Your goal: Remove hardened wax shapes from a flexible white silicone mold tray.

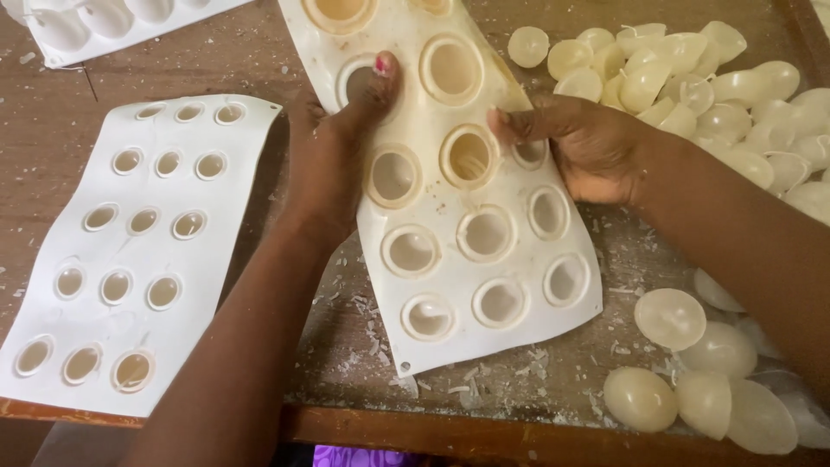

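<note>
Head view. White silicone mould sheet (484, 251) with round cavities lies tilted at centre of the wooden table (52, 130). Left hand (333, 151) grips its left edge, thumb pressed onto a cavity at 12 o'clock of the hand. Right hand (588, 147) clamps the right edge, thumb on top, fingers under the sheet. Second mould sheet (130, 251) at 9 o'clock, untouched. Pale wax half-domes (692, 86) heaped at 2 o'clock; more wax domes (692, 363) at 4 o'clock. Wax flakes (372, 346) scattered under the held sheet.
</note>
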